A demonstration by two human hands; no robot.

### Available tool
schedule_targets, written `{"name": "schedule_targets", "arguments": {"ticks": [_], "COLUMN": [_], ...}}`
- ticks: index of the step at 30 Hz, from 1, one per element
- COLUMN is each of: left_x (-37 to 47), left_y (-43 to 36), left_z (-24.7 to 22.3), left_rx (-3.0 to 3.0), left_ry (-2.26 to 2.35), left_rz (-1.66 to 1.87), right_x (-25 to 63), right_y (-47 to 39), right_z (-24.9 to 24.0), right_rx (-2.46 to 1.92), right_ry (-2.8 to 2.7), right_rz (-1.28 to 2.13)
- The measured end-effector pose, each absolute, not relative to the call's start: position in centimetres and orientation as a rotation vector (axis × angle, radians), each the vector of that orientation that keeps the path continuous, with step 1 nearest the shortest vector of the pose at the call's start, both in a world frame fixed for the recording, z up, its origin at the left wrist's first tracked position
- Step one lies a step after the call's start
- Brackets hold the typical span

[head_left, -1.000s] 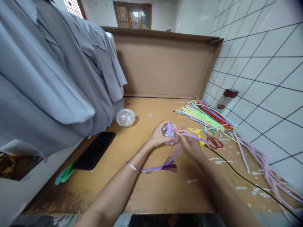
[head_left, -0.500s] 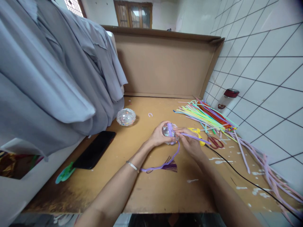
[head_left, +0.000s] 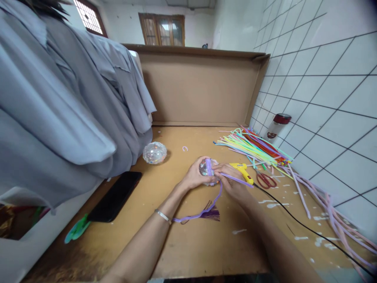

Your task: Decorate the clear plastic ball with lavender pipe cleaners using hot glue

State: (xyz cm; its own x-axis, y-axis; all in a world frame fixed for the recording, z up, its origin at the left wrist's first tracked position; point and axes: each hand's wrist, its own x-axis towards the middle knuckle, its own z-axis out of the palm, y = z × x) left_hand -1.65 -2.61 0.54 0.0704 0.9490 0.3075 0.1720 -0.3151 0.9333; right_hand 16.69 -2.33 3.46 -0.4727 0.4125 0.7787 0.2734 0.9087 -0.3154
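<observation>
My left hand point(head_left: 193, 175) is wrapped around a clear, bead-like ball point(head_left: 202, 168) with purple fuzzy strips laid across it. With its fingers pinched at the ball's right side, my right hand point(head_left: 234, 184) grips a purple pipe cleaner point(head_left: 241, 181) whose free end sticks out to the right. Another purple length trails from the ball down to the table, passing a dark purple tassel point(head_left: 212, 212). Where the strips meet the ball is partly covered by my right fingers. A yellow glue gun point(head_left: 245, 175) lies just behind my right hand.
Red-handled scissors point(head_left: 266, 181), a bundle of coloured pipe cleaners point(head_left: 250, 147) and a red-lidded jar point(head_left: 277, 126) are on the right. On the left are a clear half-globe point(head_left: 154, 153), a black phone point(head_left: 115, 197) and grey cloth point(head_left: 76, 102). Cardboard point(head_left: 200, 88) stands behind.
The view has tilted up slightly, so everything sits lower in the picture. My right fingers have moved a little further over the ball's face. Both hands keep their hold.
</observation>
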Motion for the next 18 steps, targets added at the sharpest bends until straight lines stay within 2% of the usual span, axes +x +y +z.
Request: {"name": "schedule_targets", "arguments": {"ticks": [18], "left_x": [-1.52], "left_y": [-2.44], "left_z": [0.5], "left_rx": [1.749], "left_ry": [1.242], "left_rz": [1.374], "right_x": [16.95], "right_y": [-2.36], "right_z": [3.42], "right_rx": [-0.487], "right_ry": [-2.141], "right_rz": [0.185]}}
